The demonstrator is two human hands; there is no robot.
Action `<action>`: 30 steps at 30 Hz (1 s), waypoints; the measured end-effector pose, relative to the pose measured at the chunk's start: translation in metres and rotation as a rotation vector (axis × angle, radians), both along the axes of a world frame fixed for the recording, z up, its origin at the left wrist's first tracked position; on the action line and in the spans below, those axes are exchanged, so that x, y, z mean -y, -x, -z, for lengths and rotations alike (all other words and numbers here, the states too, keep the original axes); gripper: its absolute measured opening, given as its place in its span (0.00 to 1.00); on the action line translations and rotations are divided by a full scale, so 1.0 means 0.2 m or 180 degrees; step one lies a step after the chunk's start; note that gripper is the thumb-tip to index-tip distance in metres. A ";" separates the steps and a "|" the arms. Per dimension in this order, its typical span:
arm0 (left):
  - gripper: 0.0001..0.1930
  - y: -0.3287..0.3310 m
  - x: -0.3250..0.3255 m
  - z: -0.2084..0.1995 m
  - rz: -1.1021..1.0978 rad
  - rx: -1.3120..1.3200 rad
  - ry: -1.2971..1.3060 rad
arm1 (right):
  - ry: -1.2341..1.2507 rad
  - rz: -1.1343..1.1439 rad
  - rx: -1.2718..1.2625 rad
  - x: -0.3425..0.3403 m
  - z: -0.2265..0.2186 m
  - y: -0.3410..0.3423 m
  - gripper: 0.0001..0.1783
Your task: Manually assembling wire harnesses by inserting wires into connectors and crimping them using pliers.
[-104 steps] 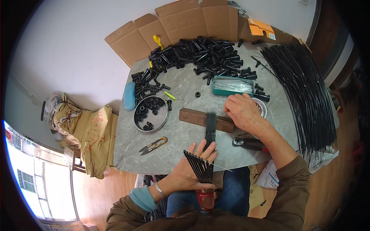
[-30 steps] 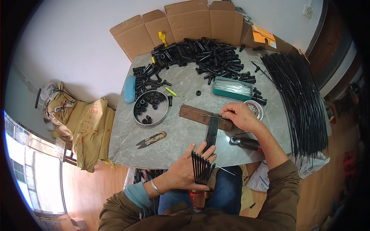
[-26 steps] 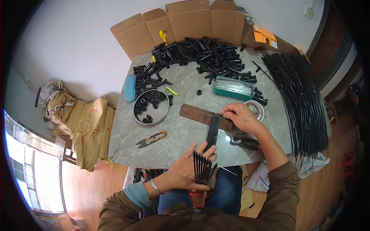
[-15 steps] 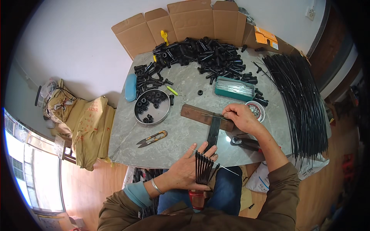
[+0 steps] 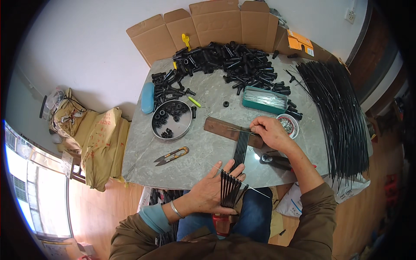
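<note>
A row of slim black cables (image 5: 241, 151) runs from a brown wooden block (image 5: 221, 127) toward me over the table edge. My left hand (image 5: 207, 191) grips the row's near part, thumb across it and the other fingers stretched out beneath. There, small loops at the cables' ends line up along a thin metal rod (image 5: 257, 190). Above the block's right half, my right hand (image 5: 269, 131) is closed, thumb and forefinger pinching a thin metal wire (image 5: 237, 129) that crosses the cables' far ends. The fingertips partly hide that wire's right end.
Black plastic fittings (image 5: 225, 58) pile up at the back before cardboard (image 5: 214, 21). A round tin (image 5: 189, 130) of small black parts and thread snips (image 5: 172, 156) lie left. A green box (image 5: 255, 104) of wires, a white bowl (image 5: 295, 130), pliers (image 5: 277, 161) and a long cable bundle (image 5: 336, 117) occupy the right.
</note>
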State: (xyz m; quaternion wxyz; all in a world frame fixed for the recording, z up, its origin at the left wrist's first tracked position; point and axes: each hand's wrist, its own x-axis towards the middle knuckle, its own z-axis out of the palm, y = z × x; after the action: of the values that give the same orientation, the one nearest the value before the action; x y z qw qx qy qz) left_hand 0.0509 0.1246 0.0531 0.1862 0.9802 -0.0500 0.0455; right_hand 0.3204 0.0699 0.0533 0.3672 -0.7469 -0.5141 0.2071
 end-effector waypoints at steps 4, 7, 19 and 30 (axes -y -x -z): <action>0.49 0.00 0.00 0.01 -0.0036 -0.0009 0.0038 | 0.0005 0.0078 0.0148 -0.01 -0.01 0.03 0.10; 0.50 0.00 0.00 0.01 -0.0032 0.0034 0.0046 | 0.0343 0.0386 0.0527 0.00 -0.05 0.04 0.10; 0.51 0.00 -0.01 0.02 0.0017 0.0117 0.0049 | -0.0467 0.0107 0.1155 0.02 -0.01 0.07 0.05; 0.51 0.00 -0.01 0.02 0.0019 0.0069 0.0022 | -0.0242 0.0064 0.0132 -0.03 -0.04 0.02 0.07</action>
State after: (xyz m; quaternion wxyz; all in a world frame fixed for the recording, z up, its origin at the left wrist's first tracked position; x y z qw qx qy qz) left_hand 0.0502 0.1260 0.0489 0.1892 0.9788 -0.0549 0.0558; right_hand 0.3173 0.0762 0.0623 0.3867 -0.7417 -0.5216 0.1683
